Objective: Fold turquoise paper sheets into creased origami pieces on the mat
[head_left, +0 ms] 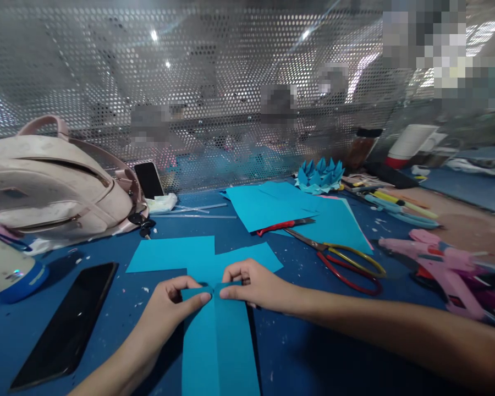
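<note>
A long strip of blue paper [218, 341] lies on the blue table [313, 352], running from the near edge away from the person. Both hands pinch its far end. The left hand [171, 305] presses thumb and forefinger on the left corner of that end, and the right hand [258, 286] does the same on the right corner; the fingertips of the two hands nearly meet over the strip's middle fold line.

Just beyond the hands lie two more blue sheets [198, 257], overlapping one another flat on the table. Farther back, toward the middle of the table, is a stack of blue paper [280, 206] with a red-handled cutter [284, 224] on it. Scissors [342, 259] (red and yellow handles) lie to the right of the hands, jaws shut as far as can be seen.

A folded blue paper flower [319, 176] sits by the far edge against the perforated metal screen [190, 82]. A pink glue gun [441, 264] lies at the right edge. To the left, a dark phone [66, 324] lies flat near the near-left corner, and a pink backpack [53, 181] stands at the far left with a second phone [149, 180] leaning beside it.
</note>
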`<state>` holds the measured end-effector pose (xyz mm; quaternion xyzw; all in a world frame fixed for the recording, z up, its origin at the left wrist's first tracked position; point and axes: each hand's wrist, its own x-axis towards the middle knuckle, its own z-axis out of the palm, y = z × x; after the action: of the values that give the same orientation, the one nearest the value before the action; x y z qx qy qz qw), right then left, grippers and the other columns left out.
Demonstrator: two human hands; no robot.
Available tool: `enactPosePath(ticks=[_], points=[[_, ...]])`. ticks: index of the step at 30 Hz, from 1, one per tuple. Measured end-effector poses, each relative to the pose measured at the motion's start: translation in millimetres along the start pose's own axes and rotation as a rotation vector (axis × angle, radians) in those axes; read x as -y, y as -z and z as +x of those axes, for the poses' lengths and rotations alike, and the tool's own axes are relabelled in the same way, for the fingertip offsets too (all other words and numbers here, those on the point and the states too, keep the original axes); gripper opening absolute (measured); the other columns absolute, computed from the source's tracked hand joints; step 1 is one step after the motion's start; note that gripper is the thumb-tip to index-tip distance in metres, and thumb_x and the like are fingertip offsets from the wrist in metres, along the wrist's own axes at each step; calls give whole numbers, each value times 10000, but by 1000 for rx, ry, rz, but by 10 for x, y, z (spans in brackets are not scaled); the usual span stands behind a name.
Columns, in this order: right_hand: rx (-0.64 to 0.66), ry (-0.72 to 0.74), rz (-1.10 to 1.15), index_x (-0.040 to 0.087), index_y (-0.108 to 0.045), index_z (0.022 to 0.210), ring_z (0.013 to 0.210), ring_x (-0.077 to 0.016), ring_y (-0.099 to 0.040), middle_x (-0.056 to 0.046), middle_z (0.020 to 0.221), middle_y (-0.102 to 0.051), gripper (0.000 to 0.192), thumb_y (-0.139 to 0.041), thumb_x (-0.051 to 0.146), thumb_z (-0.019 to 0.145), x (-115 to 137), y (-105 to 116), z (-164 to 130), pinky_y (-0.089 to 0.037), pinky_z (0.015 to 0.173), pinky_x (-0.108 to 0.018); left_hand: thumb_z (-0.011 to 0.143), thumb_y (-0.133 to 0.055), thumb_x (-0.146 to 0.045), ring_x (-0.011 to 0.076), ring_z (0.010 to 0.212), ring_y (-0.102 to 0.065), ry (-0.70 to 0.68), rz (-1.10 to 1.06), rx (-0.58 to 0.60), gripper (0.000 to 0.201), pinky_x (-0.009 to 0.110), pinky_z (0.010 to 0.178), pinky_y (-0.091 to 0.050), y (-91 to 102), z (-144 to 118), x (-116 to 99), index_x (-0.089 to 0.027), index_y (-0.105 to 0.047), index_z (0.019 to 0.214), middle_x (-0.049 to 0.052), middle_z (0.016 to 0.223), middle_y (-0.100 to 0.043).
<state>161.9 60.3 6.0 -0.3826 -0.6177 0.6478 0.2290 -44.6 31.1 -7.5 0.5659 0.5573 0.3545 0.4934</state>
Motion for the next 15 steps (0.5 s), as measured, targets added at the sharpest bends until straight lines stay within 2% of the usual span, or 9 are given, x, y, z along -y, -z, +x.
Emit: enactPosePath(ticks=[3, 7, 9, 15], points=[[6, 7, 5, 151, -576, 695, 377, -31, -401, 78, 510, -500, 344, -792, 419, 686, -28, 8, 3, -309, 355, -147, 646, -778, -436, 96, 515, -328, 27, -19, 16, 298, 214, 484, -269, 13, -9, -33, -174, -636, 649, -55, 548, -438], [-30, 29, 0, 162, -582, 765, 378, -31, -428, 70, 578, -530, 333, -760, 440, 723, -83, 46, 10, -312, 347, -143, 653, -797, -442, 160, 644, -546, 116, -197, 221, 319, 268, 644, -452, 36, -10, -65, -166, -670, 750, 8, 679, -629], [-40, 31, -13, 170, -583, 801, 369, -36, -431, 77, 569, -517, 341, -763, 447, 718, -95, 64, 10, -302, 337, -145, 647, -809, -437, 202, 714, -602, 138, -262, 284, 328, 317, 717, -481, 44, 1, -40, -157, -676, 753, 42, 738, -680], [-24, 15, -24, 172, -540, 716, 356, -47, -402, 91, 462, -456, 374, -776, 461, 695, -67, 61, 6, -273, 328, -147, 638, -821, -430, 187, 672, -597, 151, -252, 220, 326, 286, 653, -463, 39, 3, 7, -145, -672, 691, 42, 701, -685]])
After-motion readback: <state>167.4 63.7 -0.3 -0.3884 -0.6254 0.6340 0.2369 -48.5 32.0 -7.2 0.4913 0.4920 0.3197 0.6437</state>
